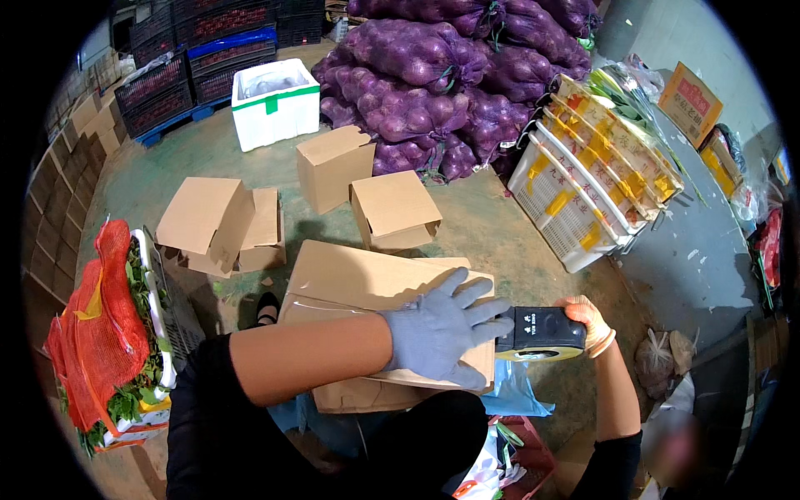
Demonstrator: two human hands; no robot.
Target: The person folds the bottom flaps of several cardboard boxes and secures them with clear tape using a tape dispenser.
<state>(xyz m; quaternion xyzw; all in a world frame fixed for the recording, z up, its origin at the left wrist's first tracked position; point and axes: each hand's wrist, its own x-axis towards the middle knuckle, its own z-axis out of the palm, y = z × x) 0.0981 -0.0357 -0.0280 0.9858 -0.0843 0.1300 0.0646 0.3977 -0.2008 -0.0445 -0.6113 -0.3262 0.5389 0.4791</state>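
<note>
A large cardboard box [340, 269] lies before me, its top flaps folded over and clear tape along part of it. My left hand [434, 334], in a grey knitted glove, presses flat on the box top with fingers spread and holds nothing. In my right hand [587, 322], gloved in white and orange, is a black tape dispenser [540, 328] with a roll of tape, held against the right end of the box. Blue plastic sheeting [515, 390] shows under that end.
Several smaller cardboard boxes [203, 206] stand ahead. Beyond are a white foam box [275, 115] and stacked net sacks of purple onions [406, 81]. Taped white crates [562, 200] lean at right. At left stands a crate [153, 300] of greens with a red mesh bag [112, 331].
</note>
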